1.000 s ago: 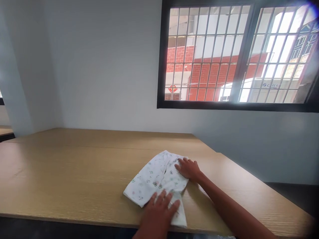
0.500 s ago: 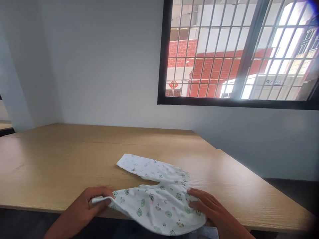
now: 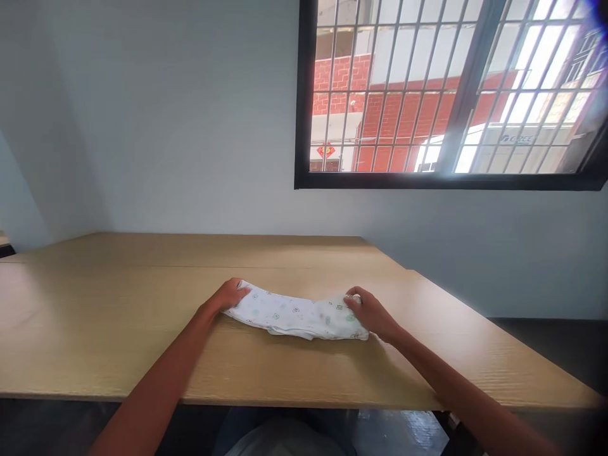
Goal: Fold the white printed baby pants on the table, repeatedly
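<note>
A pair of small white pants (image 3: 294, 313) with a printed animal pattern lies folded lengthwise on the table, one leg over the other. At the leg-cuff end on the left, my left hand (image 3: 231, 295) grips the cloth, thumb on top. My right hand (image 3: 369, 311) pinches the waist end on the right, its fingertips at the upper edge. The cloth between both hands forms a long narrow band, slightly sagging in the middle. Its underside is hidden.
The wooden table (image 3: 118, 329) extends to the wall (image 3: 190, 126), and its front edge runs just before my body. A barred window (image 3: 427, 95) is set in the wall at the upper right.
The near leg of the pants has been folded away from me onto the far leg. Both hands have moved forward with it, and the spread pants are now a narrow strip.
</note>
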A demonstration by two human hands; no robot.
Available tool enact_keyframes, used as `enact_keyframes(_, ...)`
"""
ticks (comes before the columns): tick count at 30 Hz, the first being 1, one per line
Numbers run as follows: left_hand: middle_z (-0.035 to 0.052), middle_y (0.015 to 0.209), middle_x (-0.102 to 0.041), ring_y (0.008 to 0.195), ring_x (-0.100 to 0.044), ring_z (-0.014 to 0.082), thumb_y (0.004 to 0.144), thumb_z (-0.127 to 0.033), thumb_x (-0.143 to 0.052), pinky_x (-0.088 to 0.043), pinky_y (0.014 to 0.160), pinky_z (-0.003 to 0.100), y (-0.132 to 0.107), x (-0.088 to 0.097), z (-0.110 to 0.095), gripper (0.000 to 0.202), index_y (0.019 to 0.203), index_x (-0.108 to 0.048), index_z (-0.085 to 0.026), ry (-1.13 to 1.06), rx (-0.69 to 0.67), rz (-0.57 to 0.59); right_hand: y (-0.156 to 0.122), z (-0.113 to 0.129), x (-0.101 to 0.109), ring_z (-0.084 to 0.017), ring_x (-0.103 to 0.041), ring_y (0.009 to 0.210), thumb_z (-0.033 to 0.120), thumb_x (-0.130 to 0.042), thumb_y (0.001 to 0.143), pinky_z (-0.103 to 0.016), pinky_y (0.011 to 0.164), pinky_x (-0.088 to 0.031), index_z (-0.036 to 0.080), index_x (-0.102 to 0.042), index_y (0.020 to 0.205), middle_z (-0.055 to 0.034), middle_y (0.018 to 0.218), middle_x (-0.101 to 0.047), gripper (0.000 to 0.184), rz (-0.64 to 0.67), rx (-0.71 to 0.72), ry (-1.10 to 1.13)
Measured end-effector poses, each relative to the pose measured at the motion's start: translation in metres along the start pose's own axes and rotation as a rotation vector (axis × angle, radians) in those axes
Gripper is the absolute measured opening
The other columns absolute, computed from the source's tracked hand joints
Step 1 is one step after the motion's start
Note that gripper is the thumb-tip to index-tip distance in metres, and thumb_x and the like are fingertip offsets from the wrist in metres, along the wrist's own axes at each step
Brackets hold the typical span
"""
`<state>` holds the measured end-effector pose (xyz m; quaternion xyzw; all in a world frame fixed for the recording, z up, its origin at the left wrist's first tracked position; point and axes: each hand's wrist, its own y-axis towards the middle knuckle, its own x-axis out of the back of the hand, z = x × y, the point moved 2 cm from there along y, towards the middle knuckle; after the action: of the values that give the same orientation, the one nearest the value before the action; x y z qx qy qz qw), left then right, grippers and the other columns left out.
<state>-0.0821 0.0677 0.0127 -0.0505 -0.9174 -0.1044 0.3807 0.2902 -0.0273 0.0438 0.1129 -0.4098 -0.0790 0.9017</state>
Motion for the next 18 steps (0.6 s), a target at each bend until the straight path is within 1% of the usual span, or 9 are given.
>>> enact_keyframes(3,-0.0016,0.065,-0.056,0.063,-0.049,0.0161,0.073,-0.043,-0.056,-0.034,0.055,0.023,-0.005,0.006,0.014,0.026,0.069,-0.055,-0.017,0.064,0.028,0.011,0.019,-0.007,0.000,-0.018,-0.058,0.069,0.042,-0.053,0.085,-0.026,0.052,-0.043,0.022,-0.056,0.085,-0.0046,0.085,-0.065,0.020,0.114,-0.037,-0.048)
enact_keyframes(5,-0.0016,0.064,-0.055,0.062,-0.050,0.0162,0.075,-0.041,-0.055,-0.034,0.055,0.023,-0.010,0.012,0.019,0.025,0.067,-0.054,-0.018,0.120,0.041,0.011,0.030,-0.009,-0.001,-0.019,-0.060,0.072,0.042,-0.060,0.081,-0.026,0.054,-0.045,0.022,-0.057,0.092,-0.0051,0.091,-0.066,0.024,0.170,-0.026,-0.100)
enact_keyframes(8,0.0005,0.067,-0.057,0.067,-0.054,0.0189,0.077,-0.035,-0.056,-0.036,0.059,0.025,-0.015,0.018,0.021,0.020,0.068,-0.053,-0.018,0.233,0.063,-0.038,0.044,-0.009,-0.007,-0.020,-0.061,0.077,0.030,-0.068,0.074,-0.027,0.061,-0.048,0.022,-0.056,0.104,-0.0046,0.094,-0.065,0.033,0.138,0.020,-0.223)
enact_keyframes(10,0.0048,0.077,-0.061,0.077,-0.058,0.0230,0.078,-0.029,-0.056,-0.039,0.066,0.027,-0.017,0.019,0.016,0.013,0.077,-0.056,-0.017,0.309,0.081,-0.104,0.052,-0.004,-0.015,-0.024,-0.061,0.088,0.020,-0.067,0.071,-0.030,0.070,-0.049,0.021,-0.055,0.110,-0.0080,0.101,-0.063,0.041,0.076,0.043,-0.272)
enact_keyframes(12,0.0112,0.098,-0.063,0.094,-0.058,0.0276,0.080,-0.022,-0.053,-0.042,0.077,0.032,-0.020,0.016,0.001,0.016,0.094,-0.057,-0.016,0.371,0.079,-0.178,0.056,0.007,-0.026,-0.031,-0.055,0.107,0.015,-0.065,0.071,-0.037,0.083,-0.047,0.018,-0.052,0.118,-0.0157,0.119,-0.057,0.049,0.017,0.077,-0.286)
enact_keyframes(14,0.0155,0.117,-0.058,0.110,-0.053,0.0310,0.082,-0.017,-0.049,-0.040,0.090,0.038,-0.022,0.006,-0.025,0.027,0.109,-0.056,-0.016,0.462,0.008,-0.231,0.055,0.027,-0.041,-0.038,-0.038,0.127,0.014,-0.060,0.077,-0.048,0.098,-0.038,0.016,-0.047,0.128,-0.0217,0.138,-0.042,0.054,-0.016,0.149,-0.279)
enact_keyframes(15,0.0165,0.122,-0.056,0.115,-0.050,0.0321,0.083,-0.018,-0.048,-0.038,0.095,0.040,-0.023,-0.003,-0.041,0.030,0.113,-0.056,-0.015,0.504,-0.057,-0.227,0.054,0.039,-0.051,-0.039,-0.030,0.134,0.016,-0.057,0.081,-0.051,0.104,-0.031,0.015,-0.043,0.133,-0.0221,0.144,-0.036,0.053,-0.010,0.199,-0.258)
enact_keyframes(16,0.0174,0.125,-0.055,0.119,-0.049,0.0330,0.085,-0.019,-0.046,-0.036,0.099,0.042,-0.023,-0.015,-0.057,0.032,0.115,-0.056,-0.014,0.536,-0.136,-0.183,0.051,0.052,-0.062,-0.037,-0.023,0.138,0.019,-0.052,0.087,-0.052,0.109,-0.025,0.015,-0.040,0.136,-0.0210,0.148,-0.031,0.051,0.012,0.251,-0.227)
enact_keyframes(18,0.0180,0.127,-0.057,0.120,-0.049,0.0334,0.088,-0.025,-0.044,-0.036,0.102,0.042,-0.024,-0.045,-0.084,0.036,0.119,-0.057,-0.013,0.526,-0.282,0.030,0.045,0.075,-0.086,-0.031,-0.026,0.139,0.029,-0.040,0.096,-0.047,0.113,-0.023,0.015,-0.036,0.141,-0.0169,0.150,-0.033,0.047,0.103,0.342,-0.145)
